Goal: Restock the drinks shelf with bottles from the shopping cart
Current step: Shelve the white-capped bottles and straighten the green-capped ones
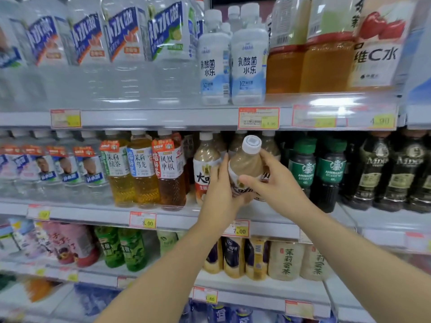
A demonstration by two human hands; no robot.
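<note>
A milk-tea bottle [246,162] with a white cap is tilted toward me in front of the middle shelf [100,214]. My left hand [221,190] cups its lower body from the left. My right hand [271,183] grips its label area from the right, thumb across the front. Both hands hold the bottle just ahead of a row of matching milk-tea bottles [205,169]. The shopping cart is out of view.
Tea bottles [144,173] stand left of the milk-tea row, green-labelled coffee bottles [303,169] and dark bottles [377,173] to the right. Water and yoghurt drinks [248,64] fill the upper shelf. Lower shelves hold more bottles, with price tags [258,118] along the edges.
</note>
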